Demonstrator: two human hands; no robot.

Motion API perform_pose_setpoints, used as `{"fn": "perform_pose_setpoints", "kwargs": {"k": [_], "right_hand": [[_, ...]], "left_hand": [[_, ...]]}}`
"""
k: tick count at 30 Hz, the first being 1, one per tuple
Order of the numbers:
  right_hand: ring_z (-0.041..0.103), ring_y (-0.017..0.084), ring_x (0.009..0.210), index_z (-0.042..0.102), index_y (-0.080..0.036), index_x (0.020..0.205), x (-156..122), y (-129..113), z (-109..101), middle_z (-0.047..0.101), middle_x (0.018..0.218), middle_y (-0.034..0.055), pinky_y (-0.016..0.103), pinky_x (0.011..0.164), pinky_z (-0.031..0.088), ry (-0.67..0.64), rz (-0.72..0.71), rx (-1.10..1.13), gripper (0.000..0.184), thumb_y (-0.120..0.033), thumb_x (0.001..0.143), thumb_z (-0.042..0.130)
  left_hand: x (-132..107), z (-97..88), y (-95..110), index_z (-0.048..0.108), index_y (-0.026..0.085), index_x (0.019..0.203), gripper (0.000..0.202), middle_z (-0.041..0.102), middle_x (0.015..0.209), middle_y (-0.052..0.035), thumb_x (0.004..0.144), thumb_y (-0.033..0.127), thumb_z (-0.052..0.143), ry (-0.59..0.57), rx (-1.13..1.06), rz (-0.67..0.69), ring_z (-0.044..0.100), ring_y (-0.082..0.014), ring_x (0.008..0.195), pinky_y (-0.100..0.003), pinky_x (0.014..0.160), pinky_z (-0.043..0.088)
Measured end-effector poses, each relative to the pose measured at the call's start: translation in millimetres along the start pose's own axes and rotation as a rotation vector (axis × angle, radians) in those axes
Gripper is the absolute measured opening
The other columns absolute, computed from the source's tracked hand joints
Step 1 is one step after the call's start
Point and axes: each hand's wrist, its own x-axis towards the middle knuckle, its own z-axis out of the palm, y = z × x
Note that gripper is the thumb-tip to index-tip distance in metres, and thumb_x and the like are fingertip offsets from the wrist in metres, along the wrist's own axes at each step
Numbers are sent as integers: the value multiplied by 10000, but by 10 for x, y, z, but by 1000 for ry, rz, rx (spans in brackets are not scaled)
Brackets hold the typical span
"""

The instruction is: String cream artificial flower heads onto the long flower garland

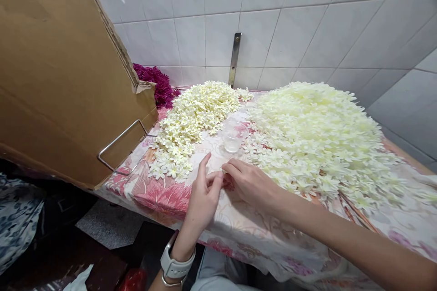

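- Left hand point(205, 195): fingertips pinched shut, meeting the right hand point(251, 184) just in front of the cup point(232, 138); pinched item too small to identify.
- Right hand: fingers bent, grip unclear.
- Big pile point(317, 136) right of the cup, nearest the right hand; small pile point(194, 118) to the left.

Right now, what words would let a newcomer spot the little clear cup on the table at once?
Start at the floral tablecloth, where a smaller flower heap lies beside a larger flower heap. In the gap between them, just beyond the left hand and right hand, stands the clear cup. It alone is transparent and rigid among soft cream petals.
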Motion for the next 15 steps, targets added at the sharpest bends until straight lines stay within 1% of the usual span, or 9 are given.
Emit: {"fn": "perform_pose_setpoints", "kwargs": {"k": [2,4,5,7,9,10,12,13,15], "right_hand": [[536,163,635,569,-133,797,30,17,-80,602,734,76,250,537,338,16,41,4,111,-103,821,465],[507,154,574,562,-139,740,50,42,-152,583,662,65,254,512,285,43,112,13,183,-175,866,435],[488,146,543,552,-145,698,55,56,-179,565,616,53,255,505,264,57,151,23,237,-213,883,422],[442,124,480,511,-163,589,56,82,-213,503,513,19,254,493,239,78,225,60,365,-283,911,387],[409,105,440,467,-172,513,52,99,-232,446,445,-5,242,481,241,85,275,116,468,-332,934,338],[403,99,428,464,-173,500,49,104,-238,434,429,-13,234,474,250,83,288,148,491,-343,939,325],[420,95,430,512,-167,534,44,112,-248,465,438,-19,217,466,280,67,290,208,457,-336,929,358],[451,98,453,560,-160,591,42,116,-251,514,476,-14,210,474,305,59,282,232,397,-319,915,394],[540,112,562,646,-140,779,37,134,-250,634,639,19,203,530,368,59,267,286,221,-231,870,465]], "left_hand": [[-7,9,-20,372,219,1309,524,709,880,-47,833,341,553,139,-26,40,666,-174,817,-307,784,499],[-18,8,-18,398,219,1257,450,693,956,-67,846,347,530,242,-57,88,658,-178,873,-308,786,507],[-24,7,-11,410,216,1233,420,686,969,-72,850,343,525,268,-64,109,652,-178,898,-306,787,509],[-31,8,11,427,209,1199,380,683,939,-71,852,333,521,275,-58,130,645,-178,913,-298,772,514],[-33,13,30,440,204,1177,357,681,903,-64,851,325,521,275,-39,133,643,-173,889,-289,747,519],[-32,16,37,444,201,1170,350,678,892,-62,850,324,519,280,-33,132,642,-170,873,-286,735,520],[-27,21,43,450,195,1157,342,673,878,-59,848,327,516,287,-30,129,642,-164,824,-284,710,521],[-25,22,43,452,192,1152,341,670,875,-57,845,325,519,287,-30,127,640,-160,799,-284,702,520],[-22,19,40,457,190,1144,339,667,867,-53,837,317,528,280,-30,124,635,-153,768,-283,696,518]]}}
